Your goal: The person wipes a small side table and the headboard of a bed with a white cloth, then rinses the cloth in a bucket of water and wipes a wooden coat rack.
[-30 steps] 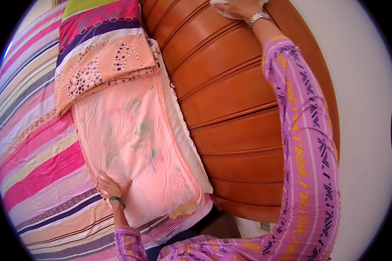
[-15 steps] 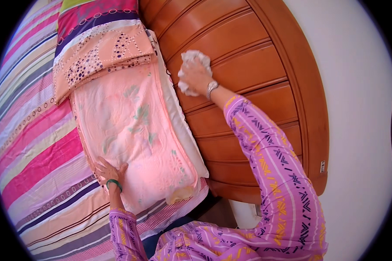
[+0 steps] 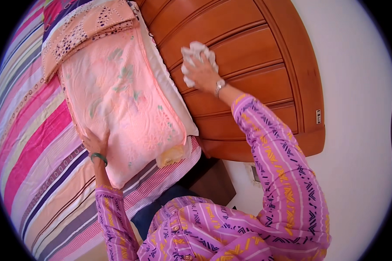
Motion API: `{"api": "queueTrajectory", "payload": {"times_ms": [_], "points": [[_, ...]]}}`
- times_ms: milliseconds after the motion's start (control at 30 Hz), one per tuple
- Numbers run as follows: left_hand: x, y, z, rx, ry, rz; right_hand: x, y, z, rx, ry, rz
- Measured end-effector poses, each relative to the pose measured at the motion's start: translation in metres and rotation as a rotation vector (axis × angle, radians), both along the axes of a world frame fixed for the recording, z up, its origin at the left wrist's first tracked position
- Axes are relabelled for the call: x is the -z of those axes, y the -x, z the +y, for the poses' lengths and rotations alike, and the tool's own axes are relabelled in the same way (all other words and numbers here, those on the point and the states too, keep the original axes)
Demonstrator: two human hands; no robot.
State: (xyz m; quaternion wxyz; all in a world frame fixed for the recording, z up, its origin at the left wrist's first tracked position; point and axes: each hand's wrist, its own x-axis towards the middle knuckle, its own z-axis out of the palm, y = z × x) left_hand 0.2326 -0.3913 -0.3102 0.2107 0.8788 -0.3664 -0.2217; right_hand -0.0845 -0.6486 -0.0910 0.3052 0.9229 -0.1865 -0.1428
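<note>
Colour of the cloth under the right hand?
The cloth is off-white, best seen in the head view.

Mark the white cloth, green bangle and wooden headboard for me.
White cloth (image 3: 198, 47): head view, crumpled upper edge.
Green bangle (image 3: 99, 156): head view, middle of the band.
Wooden headboard (image 3: 248, 48): head view, bare panel between grooves.
</note>
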Motion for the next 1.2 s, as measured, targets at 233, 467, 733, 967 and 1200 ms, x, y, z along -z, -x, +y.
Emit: {"api": "queueTrajectory", "payload": {"times_ms": [233, 467, 733, 967, 1200], "points": [[0.024, 0.019, 0.169, -0.097, 0.39, 0.063, -0.067, 0.112, 0.138, 0.209, -0.171, -0.093], [0.045, 0.038, 0.288, -0.35, 0.147, 0.367, -0.214, 0.034, 0.016, 0.164, 0.32, -0.441], [0.04, 0.032, 0.301, -0.453, 0.151, 0.717, -0.02, 0.099, 0.117, 0.051, 0.016, -0.172], [0.036, -0.001, 0.328, -0.388, 0.132, 0.735, -0.062, 0.164, 0.242, 0.449, 0.058, -0.183], [0.047, 0.004, 0.342, -0.455, 0.08, 0.901, -0.157, 0.156, 0.205, 0.498, 0.608, -0.347]]}}
